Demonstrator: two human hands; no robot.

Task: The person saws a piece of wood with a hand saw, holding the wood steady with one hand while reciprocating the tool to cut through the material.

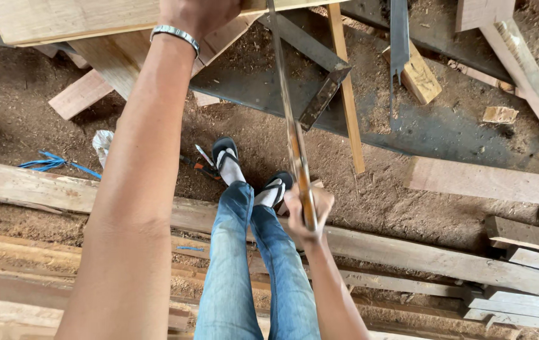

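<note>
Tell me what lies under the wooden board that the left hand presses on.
Under the wooden board pressed by the left hand, more planks and sawdust-covered ground show. What directly supports the board is covered. The right hand holds a handsaw.

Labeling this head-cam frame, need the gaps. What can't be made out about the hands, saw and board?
- Left hand, head view: fingers cut off by the top edge; grip on the board unseen.
- Handsaw: blade tip runs past the top edge, so the cut itself is out of view.
- Right hand: wraps the handle, hiding its shape.
- Board: its full length is cropped by the top edge.
</note>
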